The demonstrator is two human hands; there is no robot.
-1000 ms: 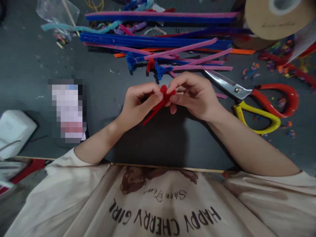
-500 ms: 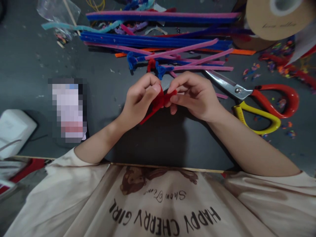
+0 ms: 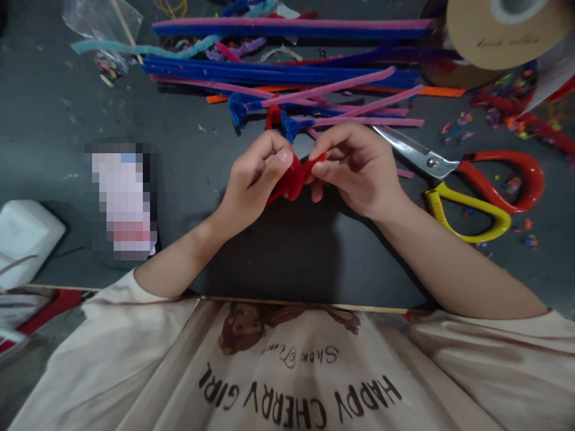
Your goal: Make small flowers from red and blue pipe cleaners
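Both of my hands meet over the dark table and pinch one bent red pipe cleaner (image 3: 294, 175). My left hand (image 3: 251, 179) is closed, its thumb pressing the left side of the red loop. My right hand (image 3: 359, 167) is closed too, fingertips gripping the loop's right end. Just beyond my knuckles lie folded blue and red pipe cleaner pieces (image 3: 278, 120).
A pile of long blue and pink pipe cleaners (image 3: 287, 72) stretches across the far table. Scissors with a red and a yellow handle (image 3: 476, 185) lie to the right. A brown tape roll (image 3: 507, 30) sits at top right, a white object (image 3: 27, 236) at the left edge.
The straight red tail that stuck out below my left hand has been drawn up into the loop. Both hands have shifted slightly away from me.
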